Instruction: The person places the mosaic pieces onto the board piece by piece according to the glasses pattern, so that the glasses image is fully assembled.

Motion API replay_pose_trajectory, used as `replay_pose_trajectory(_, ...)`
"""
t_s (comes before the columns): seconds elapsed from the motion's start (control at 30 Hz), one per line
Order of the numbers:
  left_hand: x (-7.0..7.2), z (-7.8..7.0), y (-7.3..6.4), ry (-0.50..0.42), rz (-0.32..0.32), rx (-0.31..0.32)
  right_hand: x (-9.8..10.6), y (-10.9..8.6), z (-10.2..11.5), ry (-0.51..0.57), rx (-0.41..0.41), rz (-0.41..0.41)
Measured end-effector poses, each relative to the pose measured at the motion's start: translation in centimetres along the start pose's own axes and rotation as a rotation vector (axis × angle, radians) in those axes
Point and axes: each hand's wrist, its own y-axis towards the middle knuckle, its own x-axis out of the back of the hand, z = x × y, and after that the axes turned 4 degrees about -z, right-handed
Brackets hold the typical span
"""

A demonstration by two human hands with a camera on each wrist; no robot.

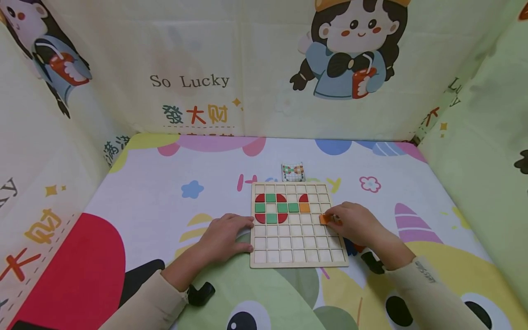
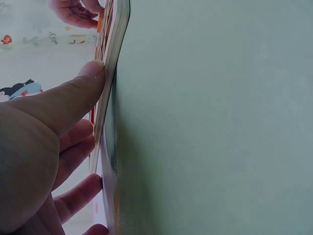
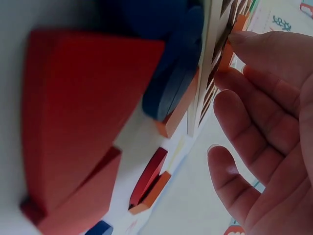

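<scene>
A wooden grid board (image 1: pixel 299 262) lies flat in front of me, with red quarter-round, green square and orange square tiles in its upper cells. My right hand (image 1: pixel 355 223) is over the board's right side, pinching an orange square tile (image 1: pixel 324 219) between thumb and fingertips. In the right wrist view the same tile (image 3: pixel 226 56) shows on edge at the cells. At the board's left edge rests my left hand (image 1: pixel 224 238), its thumb (image 2: pixel 78 93) against the side and its fingers extended.
A small pattern card (image 1: pixel 293 172) stands just behind the board. Close to the board's right edge, partly hidden by the right hand, lie loose red pieces (image 3: pixel 88 98), dark blue pieces (image 3: pixel 176 68) and orange pieces (image 3: pixel 154 193). Printed cloth walls (image 1: pixel 264 68) rise behind and at both sides.
</scene>
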Motion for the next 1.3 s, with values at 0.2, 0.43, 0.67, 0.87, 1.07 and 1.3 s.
replay_pose_trajectory(0.2, 0.1, -0.1, 0.0, 0.002, 0.001, 0.003, 0.0, 0.7, 0.6, -0.021, -0.014, 0.026)
replay_pose_trajectory(0.43, 0.0, -0.1, -0.1, -0.008, 0.001, -0.001, -0.2, 1.1, 1.0, -0.002, 0.011, 0.023)
replay_pose_trajectory(0.67, -0.1, 0.0, -0.1, -0.004, -0.011, -0.006, -0.5, 1.3, 0.9, -0.006, 0.039, 0.015)
replay_pose_trajectory(0.87, 0.0, 0.0, 0.0, -0.005, -0.013, -0.011, -0.5, 1.4, 1.0, -0.032, 0.050, 0.012)
replay_pose_trajectory(1.07, -0.1, 0.1, 0.0, -0.009, -0.013, -0.010, 0.1, 1.2, 1.0, -0.007, 0.005, 0.036)
replay_pose_trajectory(1.3, -0.1, 0.1, 0.0, -0.006, -0.014, -0.011, 2.0, 0.3, -0.3, 0.047, -0.140, 0.057)
